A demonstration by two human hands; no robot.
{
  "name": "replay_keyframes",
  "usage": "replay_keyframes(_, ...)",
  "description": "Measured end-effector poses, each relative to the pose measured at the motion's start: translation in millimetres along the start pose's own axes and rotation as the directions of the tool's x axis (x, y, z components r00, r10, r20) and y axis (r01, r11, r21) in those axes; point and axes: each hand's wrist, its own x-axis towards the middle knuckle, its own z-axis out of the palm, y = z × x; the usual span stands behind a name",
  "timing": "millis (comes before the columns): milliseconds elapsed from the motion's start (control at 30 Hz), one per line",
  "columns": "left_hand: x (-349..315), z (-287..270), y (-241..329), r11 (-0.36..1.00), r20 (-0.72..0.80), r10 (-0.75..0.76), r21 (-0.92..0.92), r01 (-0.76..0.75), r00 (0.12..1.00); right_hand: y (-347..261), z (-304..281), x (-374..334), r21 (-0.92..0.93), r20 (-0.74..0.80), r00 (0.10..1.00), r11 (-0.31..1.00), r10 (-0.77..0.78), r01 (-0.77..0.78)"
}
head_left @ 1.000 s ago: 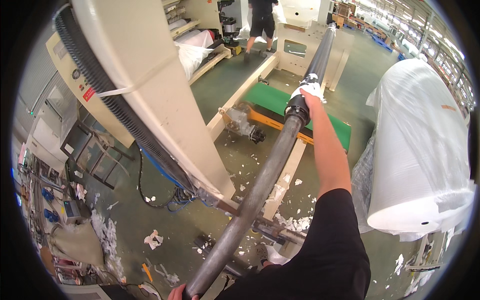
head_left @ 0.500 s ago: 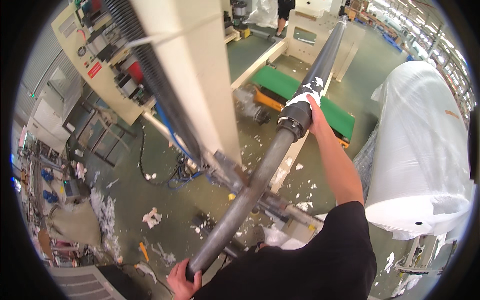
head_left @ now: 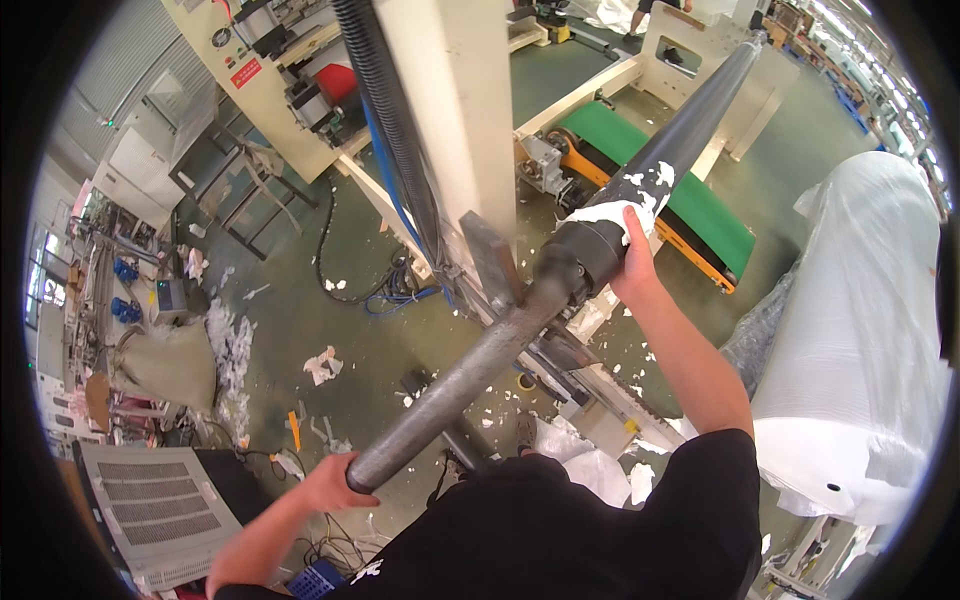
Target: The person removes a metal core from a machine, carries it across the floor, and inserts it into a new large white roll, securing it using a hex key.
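Note:
A long dark metal shaft runs from the lower left up to the far right. My left hand is closed on its bare near end. My right hand wraps it just beyond a thick black collar, thumb on top and the other fingers mostly hidden below. Torn white scraps cling to the shaft by that thumb. A flat metal bracket on the machine stands beside the shaft, short of the collar; whether they touch I cannot tell.
A cream machine post rises left of the shaft. Beyond lies a green platform with orange sides. To the right stands a large plastic-wrapped white roll. Scraps, cables and a sack lie on the floor. Someone's leg shows far back.
My left hand and the shaft's near end sit higher in view. The collar appears closer to the bracket. The surroundings have shifted rightward in the picture, and more of my left forearm shows.

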Motion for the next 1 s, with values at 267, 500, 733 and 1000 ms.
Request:
replay_keyframes(267,-12,13,24,0.992,-0.030,-0.129,0.001,0.129,0.991,-10,1,6,0.236,0.078,0.996,0.970,0.033,-0.051)
replay_keyframes(500,-90,46,74,0.997,0.102,0.040,-0.071,-0.033,0.994,-61,-1,-82,0.169,-0.006,0.999,0.984,-0.051,0.051)
replay_keyframes(733,-121,99,90,0.980,0.244,0.186,-0.117,-0.161,0.952,17,20,-261,0.065,-0.049,0.998,0.997,-0.043,0.047)
replay_keyframes(1000,-88,94,-60,0.772,0.030,0.221,-0.617,-0.156,0.975,160,1,-424,-0.336,-0.043,0.980,0.926,-0.195,0.169)
